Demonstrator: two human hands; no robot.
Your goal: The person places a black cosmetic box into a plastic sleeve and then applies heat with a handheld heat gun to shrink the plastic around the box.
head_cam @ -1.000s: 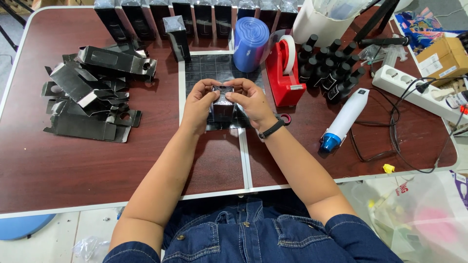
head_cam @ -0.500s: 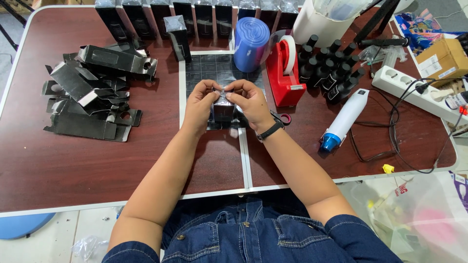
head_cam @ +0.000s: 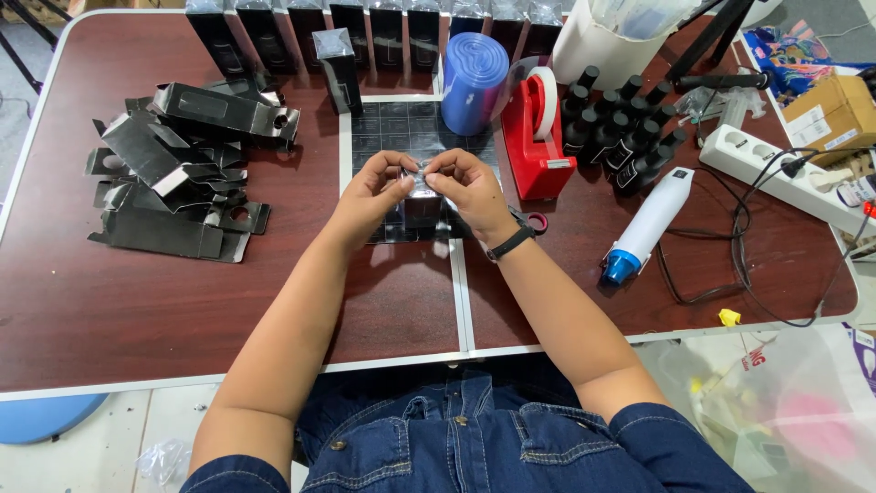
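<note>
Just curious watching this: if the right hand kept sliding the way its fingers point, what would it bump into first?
The right hand points leftward, so it would first meet the left hand; both already pinch the small dark box.

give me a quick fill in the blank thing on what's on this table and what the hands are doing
1. Both hands, left hand and right hand, hold a small dark ____ wrapped in clear film.
2. The tape dispenser is coloured ____.
3. The flattened black cartons lie on the person's ____ side.
4. The heat gun has a ____ tip.

Missing words: box; red; left; blue
</note>
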